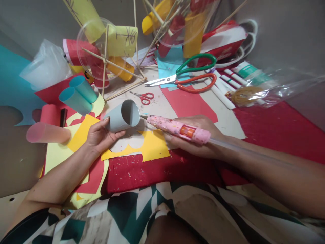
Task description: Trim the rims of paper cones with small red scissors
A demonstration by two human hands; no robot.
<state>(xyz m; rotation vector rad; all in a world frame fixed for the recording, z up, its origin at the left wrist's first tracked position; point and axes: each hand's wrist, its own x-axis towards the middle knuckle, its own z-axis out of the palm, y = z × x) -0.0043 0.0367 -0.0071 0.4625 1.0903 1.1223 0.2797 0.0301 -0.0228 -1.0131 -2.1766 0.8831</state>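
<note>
My left hand (100, 135) is closed round the near end of a grey-blue paper tube (115, 118), whose open end faces right. In my right hand (189, 140) is a pink-wrapped hot glue gun (175, 128), a clear glue stick (228, 146) jutting from its back. The gun's nozzle points left and is at the rim of the tube; whether it touches I cannot tell. Below the tube lies cut yellow paper (154, 145). Just beyond the tube rest small red-handled scissors (145, 97). My right fingers are partly hidden behind the gun.
Large scissors (182, 77) with green and red handles lie beyond. Stick-and-paper-tube models (105, 59) stand at the back. Two teal tubes (76, 98) and a pink tube (47, 132) are at left. Markers (225, 88) and a plastic bag (276, 86) lie at right on the red cloth (281, 132).
</note>
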